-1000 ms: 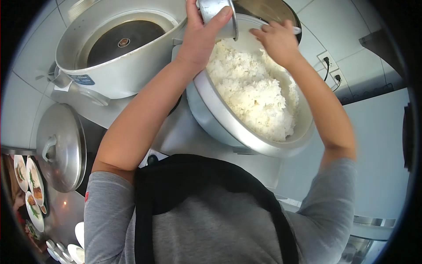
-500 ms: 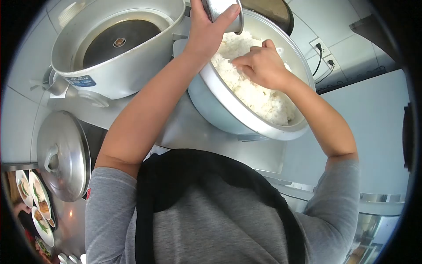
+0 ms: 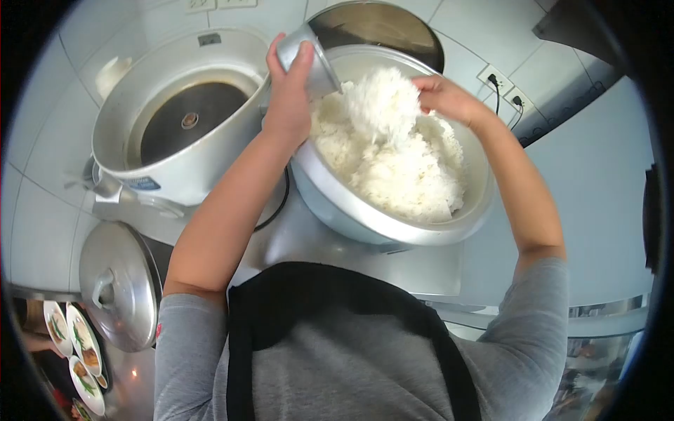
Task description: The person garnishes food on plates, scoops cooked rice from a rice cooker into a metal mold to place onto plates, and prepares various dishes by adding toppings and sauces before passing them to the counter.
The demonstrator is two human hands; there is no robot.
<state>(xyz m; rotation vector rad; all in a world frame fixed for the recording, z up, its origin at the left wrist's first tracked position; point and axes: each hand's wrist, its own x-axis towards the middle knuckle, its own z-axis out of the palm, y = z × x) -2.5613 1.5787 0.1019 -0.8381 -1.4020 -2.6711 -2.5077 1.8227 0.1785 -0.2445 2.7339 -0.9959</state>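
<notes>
My left hand (image 3: 289, 105) is wrapped round a metal cup (image 3: 314, 67), tilted over the left rim of a big round pot (image 3: 330, 184). White cooked rice (image 3: 407, 179) is heaped in the pot. A large clump of rice (image 3: 385, 104), blurred by motion, is raised above the heap beside the cup's mouth. At the clump's right edge, my right hand (image 3: 449, 99) has its fingers curled. Whether a paddle or other tool lies under the clump is hidden.
An open cooker body (image 3: 186, 175) with a dark heating plate stands left of the pot. A metal lid (image 3: 119, 288) is at lower left, near several plates of food (image 3: 84, 344) and part of another person's arm (image 3: 38, 342). Plugged cords (image 3: 495, 81) hang at the right wall.
My right hand has come up out of the rice, and a clump is now raised beside the cup. The cup and left hand appear lower and further left as the view shifted.
</notes>
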